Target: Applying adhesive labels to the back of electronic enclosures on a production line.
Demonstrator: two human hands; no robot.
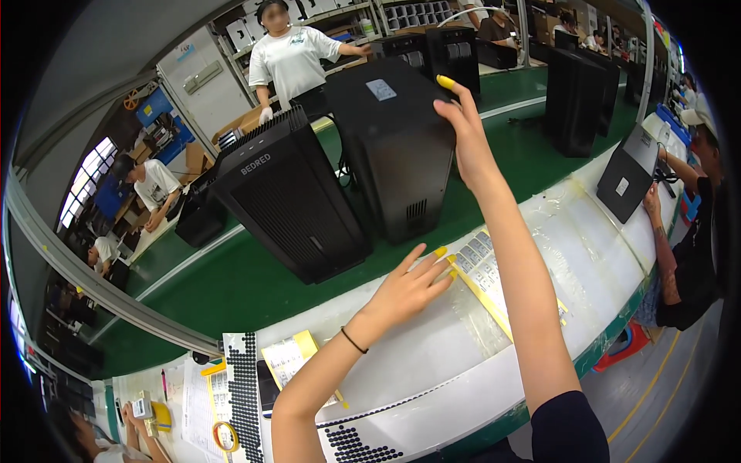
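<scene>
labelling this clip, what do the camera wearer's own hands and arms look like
The left hand has yellow covers on three fingertips and a thin dark band around its wrist. The right hand shows one yellow fingertip cover; a short dark sleeve shows on that arm.

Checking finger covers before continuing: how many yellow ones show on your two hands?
4 yellow finger covers: three on the left hand, one on the right hand. Others may be hidden.

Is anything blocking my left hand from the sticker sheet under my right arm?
Nothing visible stands between your left hand and the sticker sheet: your fingers are at its left edge. In this view, your right forearm crosses over its right side.
</scene>
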